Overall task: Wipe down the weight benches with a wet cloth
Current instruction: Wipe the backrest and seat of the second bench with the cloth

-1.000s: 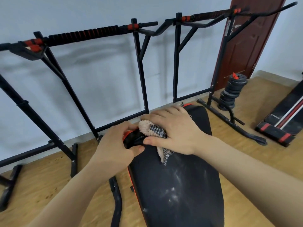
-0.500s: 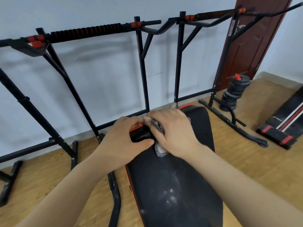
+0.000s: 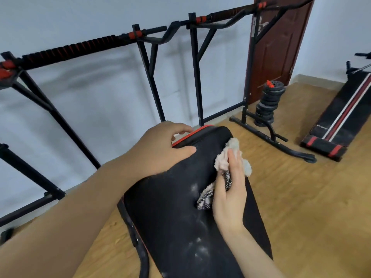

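Cloth (image 3: 232,155), soft & limp, lies bunched at upper right edge of bench (image 3: 170,207) pad, under straight-fingered right hand (image 3: 230,189); left hand (image 3: 160,147) grips pad's top corner. Prob. light, damp; best kept wadded under palm.

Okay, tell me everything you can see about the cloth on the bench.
The cloth is a small crumpled rag, fluffy and pale pink to off-white on one face and black-and-white check on the other. It looks like soft pile fabric; whether it is wet cannot be judged. It lies bunched on the right side of the black bench pad, toward its far end. The right hand presses it to the pad with straight fingers, and a checked fold pokes out beside the thumb. Nothing else touches it.
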